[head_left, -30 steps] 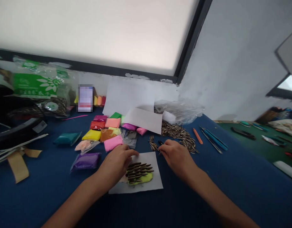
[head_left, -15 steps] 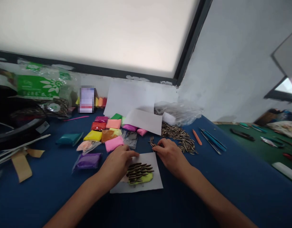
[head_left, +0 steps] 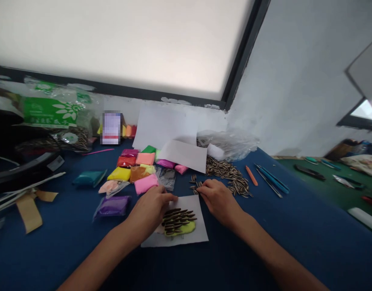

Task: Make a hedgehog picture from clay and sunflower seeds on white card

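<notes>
On the blue tabletop lies a sheet of white paper (head_left: 190, 240) bearing a lime-green clay shape (head_left: 188, 228). Rows of dark sunflower seeds (head_left: 178, 218) stick out of the clay's upper part, and a pale clay patch at its left is partly covered by my hand. My left hand (head_left: 154, 204) rests over the paper's upper left, fingers stretched out, holding nothing visible. Just beyond the paper's upper right corner, my right hand (head_left: 217, 198) has its fingertips pinched together at a few loose sunflower seeds (head_left: 193, 184); a seed shows at the fingertips.
A heap of sunflower seeds (head_left: 226, 173) spills from a clear plastic bag (head_left: 237, 143). Coloured clay packets, including a purple one (head_left: 114, 206), lie left. An orange stick (head_left: 251, 176) and blue tweezers (head_left: 272, 178) are right. A green seed bag (head_left: 51, 111) stands back left.
My right hand's fingertips have shifted slightly to the right among the loose seeds, and more of those seeds show. My left hand stays on the paper.
</notes>
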Tool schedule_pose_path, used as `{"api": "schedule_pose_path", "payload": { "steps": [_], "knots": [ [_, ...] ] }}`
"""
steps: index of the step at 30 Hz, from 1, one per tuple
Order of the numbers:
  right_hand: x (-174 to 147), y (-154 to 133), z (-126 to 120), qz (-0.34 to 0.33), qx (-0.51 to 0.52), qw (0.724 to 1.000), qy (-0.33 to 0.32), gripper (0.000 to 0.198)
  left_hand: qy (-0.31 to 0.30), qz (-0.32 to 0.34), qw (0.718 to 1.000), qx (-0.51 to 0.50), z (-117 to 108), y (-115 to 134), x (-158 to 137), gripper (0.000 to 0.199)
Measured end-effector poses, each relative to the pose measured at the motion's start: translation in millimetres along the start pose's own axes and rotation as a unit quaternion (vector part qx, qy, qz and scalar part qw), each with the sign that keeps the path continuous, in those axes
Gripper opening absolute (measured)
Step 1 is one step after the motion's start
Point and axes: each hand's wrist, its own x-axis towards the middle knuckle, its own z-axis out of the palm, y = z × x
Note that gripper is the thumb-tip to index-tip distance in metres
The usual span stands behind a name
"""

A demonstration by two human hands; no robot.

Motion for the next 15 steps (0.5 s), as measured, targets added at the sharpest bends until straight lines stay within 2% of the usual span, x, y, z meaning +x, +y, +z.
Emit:
{"api": "schedule_pose_path", "payload": {
  "steps": [4,9,13,15],
  "knots": [
    [0,2,-2,0.019,0.025,0.999,0.009,0.023,-0.008,-0.001,1.000,-0.002,-2,2,0,0.038],
    [-4,5,-17,0.062,0.099,0.993,0.029,0.018,-0.010,-0.002,1.000,-0.004,-3,2,0,0.038],
    [-5,5,-25,0.078,0.285,0.955,0.004,0.010,-0.012,-0.005,1.000,-0.007,-2,0,1,0.037],
    [-5,4,-25,0.073,0.343,0.936,-0.018,0.009,-0.010,-0.008,1.000,-0.006,-1,-1,0,0.036]
  ]
}}
